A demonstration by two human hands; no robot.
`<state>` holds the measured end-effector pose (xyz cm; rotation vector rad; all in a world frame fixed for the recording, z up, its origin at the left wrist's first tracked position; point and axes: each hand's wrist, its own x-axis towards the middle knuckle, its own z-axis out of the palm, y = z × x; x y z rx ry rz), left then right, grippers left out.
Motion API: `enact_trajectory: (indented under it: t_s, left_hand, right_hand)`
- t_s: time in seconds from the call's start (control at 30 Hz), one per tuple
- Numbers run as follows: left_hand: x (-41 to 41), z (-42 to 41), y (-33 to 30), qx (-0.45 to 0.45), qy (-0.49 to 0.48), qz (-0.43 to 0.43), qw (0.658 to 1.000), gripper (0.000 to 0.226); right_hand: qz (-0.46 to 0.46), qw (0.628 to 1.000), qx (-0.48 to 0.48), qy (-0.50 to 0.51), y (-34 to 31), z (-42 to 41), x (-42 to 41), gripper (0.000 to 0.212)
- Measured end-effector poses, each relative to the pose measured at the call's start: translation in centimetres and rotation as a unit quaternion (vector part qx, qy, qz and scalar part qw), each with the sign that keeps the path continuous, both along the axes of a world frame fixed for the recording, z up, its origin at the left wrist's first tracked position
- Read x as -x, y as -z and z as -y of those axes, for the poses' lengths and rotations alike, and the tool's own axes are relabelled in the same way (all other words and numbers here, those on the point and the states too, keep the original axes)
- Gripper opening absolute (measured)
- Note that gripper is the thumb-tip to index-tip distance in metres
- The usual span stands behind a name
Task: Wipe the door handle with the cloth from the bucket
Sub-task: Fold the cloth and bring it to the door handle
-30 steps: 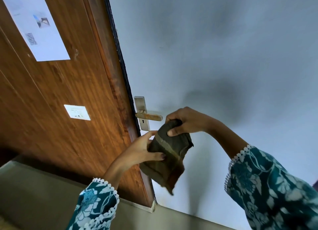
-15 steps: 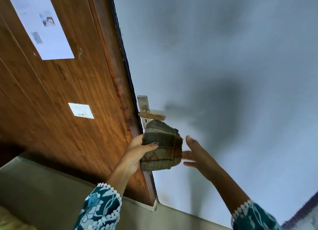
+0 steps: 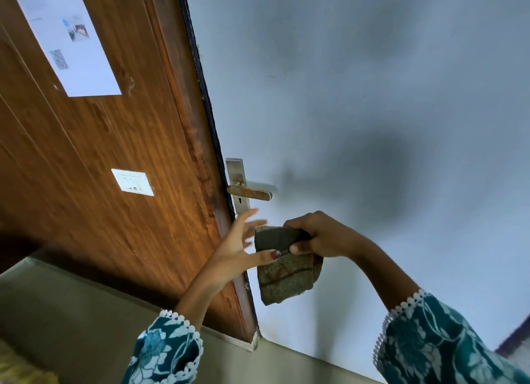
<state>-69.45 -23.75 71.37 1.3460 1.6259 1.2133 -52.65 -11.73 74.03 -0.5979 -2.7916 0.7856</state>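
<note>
A pale grey wall (image 3: 372, 82) meets a brown wooden door (image 3: 100, 182). The rusty door handle (image 3: 252, 193) juts from its metal plate at the door's edge. Just below it, apart from it, hangs the folded cloth (image 3: 286, 277), pinched at its top by the right hand (image 3: 318, 237). The left hand (image 3: 238, 248) is spread, thumb touching the cloth. The papers (image 3: 66, 36) on the door are too blurred to read.

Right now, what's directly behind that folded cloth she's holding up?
Behind the cloth is plain grey wall. The right hand grips its top edge; the left hand is open beside it. The wall patch it covers is hidden. The door handle sits above, uncovered.
</note>
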Motion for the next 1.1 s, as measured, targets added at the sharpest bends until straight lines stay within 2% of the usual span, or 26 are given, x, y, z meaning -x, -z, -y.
enact_trajectory:
  t_s: [0.07, 0.13, 0.2, 0.23, 0.27, 0.33, 0.43, 0.53, 0.67, 0.77, 0.87, 0.97, 1.03, 1.1]
  left_hand:
    - [-0.4, -0.1, -0.3, 0.017, 0.007, 0.014, 1.0, 0.057]
    - [-0.9, -0.8, 0.2, 0.015, -0.064, 0.017, 0.998, 0.039]
    - [-1.2, -1.4, 0.9, 0.011, -0.131, 0.041, 0.991, 0.036]
    - [-1.5, -1.5, 1.2, 0.006, -0.155, 0.054, 0.986, 0.035]
    - [-1.7, -1.6, 1.6, 0.002, -0.176, 0.063, 0.982, 0.035]
    - [-2.3, -1.9, 2.2, -0.009, -0.187, 0.098, 0.977, 0.03]
    - [-3.6, -2.1, 2.1, -0.024, -0.177, 0.236, 0.955, 0.016]
    - [-3.3, -2.0, 2.4, -0.043, -0.129, 0.376, 0.917, 0.028]
    - [-1.2, -3.0, 3.1, -0.036, -0.104, 0.429, 0.897, 0.043]
    - [1.0, -4.9, 3.7, -0.011, -0.073, 0.457, 0.886, 0.055]
    - [4.1, -6.9, 3.3, 0.022, -0.042, 0.395, 0.918, 0.055]
    - [7.8, -8.6, 2.0, 0.009, -0.049, 0.208, 0.977, 0.054]
    - [11.1, -9.2, 2.1, -0.09, -0.111, 0.098, 0.985, 0.043]
    - [15.3, -9.8, 2.7, -0.225, -0.201, -0.044, 0.952, 0.03]
  right_hand:
    - [-0.004, 1.0, 0.016, 0.007, -0.2, -0.3, 0.1, 0.021]
    - [-0.071, 0.993, 0.005, 0.095, 0.4, 0.1, 0.2, 0.029]
    - [-0.215, 0.949, -0.058, 0.223, 1.8, 1.3, 0.4, 0.03]
    - [-0.274, 0.924, -0.094, 0.25, 2.5, 2.1, 0.5, 0.026]
    - [-0.299, 0.915, -0.111, 0.247, 3.3, 2.9, 0.7, 0.027]
    - [-0.277, 0.933, -0.103, 0.205, 4.7, 4.1, 1.5, 0.043]
    - [-0.22, 0.956, -0.096, 0.168, 6.2, 4.5, 3.1, 0.067]
    - [-0.205, 0.96, -0.094, 0.163, 6.6, 3.8, 4.1, 0.076]
    - [-0.213, 0.956, -0.077, 0.185, 7.2, 2.3, 5.9, 0.077]
    - [-0.233, 0.938, -0.122, 0.224, 7.7, 0.7, 7.9, 0.057]
    - [-0.233, 0.936, -0.113, 0.24, 7.8, -0.7, 9.4, 0.052]
    - [-0.22, 0.936, -0.102, 0.256, 6.8, -0.9, 11.3, 0.048]
    - [-0.22, 0.924, -0.132, 0.285, 5.5, -1.6, 12.8, 0.04]
    - [-0.207, 0.909, -0.159, 0.325, 3.7, -2.5, 13.8, 0.034]
